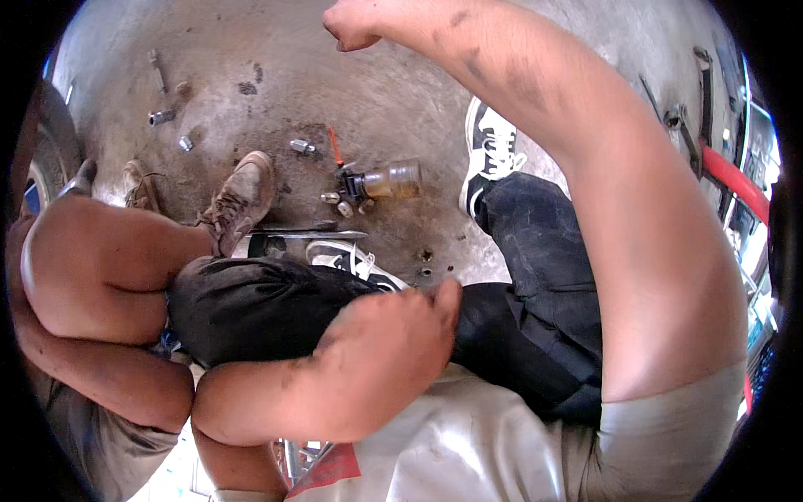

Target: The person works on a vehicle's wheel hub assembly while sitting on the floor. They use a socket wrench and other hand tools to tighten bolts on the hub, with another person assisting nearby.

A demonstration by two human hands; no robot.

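My left hand (389,356) is curled into a fist above my black trouser leg (268,314), its thumb along the top. Its palm side is hidden, so I cannot make out anything inside. My right arm (652,217), smudged with dark grease, reaches up and across. At the upper edge my right hand (353,25) is partly cut off, its fingers curled; nothing can be made out in it. On the floor between my feet lies an air tool fitting with a clear amber bowl (389,180), metal fittings and an orange-red stick (335,146).
Metal sockets (161,117) (186,143) (302,146) and a thin extension bar (157,71) lie on the stained concrete floor (401,92). A co-worker's bare leg (100,259) and brown shoe (242,197) are at left, beside a tyre (54,134). A red bar (734,184) and wrenches (682,125) stand at right.
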